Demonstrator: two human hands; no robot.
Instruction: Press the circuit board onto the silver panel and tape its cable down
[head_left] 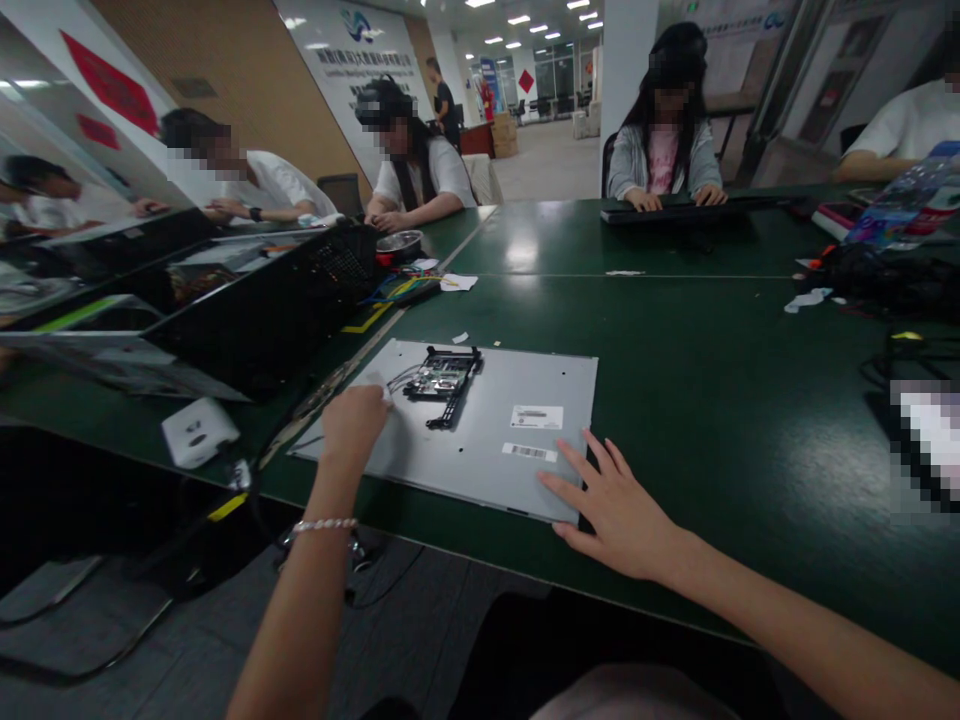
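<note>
resting on the grey panel's [487, 440] near right corner, the right hand [619, 510] is open, fingers spread, while the left hand [356, 425] curls into a loose fist at the far side, near thin wires [403, 380]; between the hands, slightly beyond, sits the circuit board [441, 376], all on the green bench [697, 420]

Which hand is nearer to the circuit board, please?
Left: the left hand is just left of the circuit board, the right hand at the near right corner of the panel.
</note>
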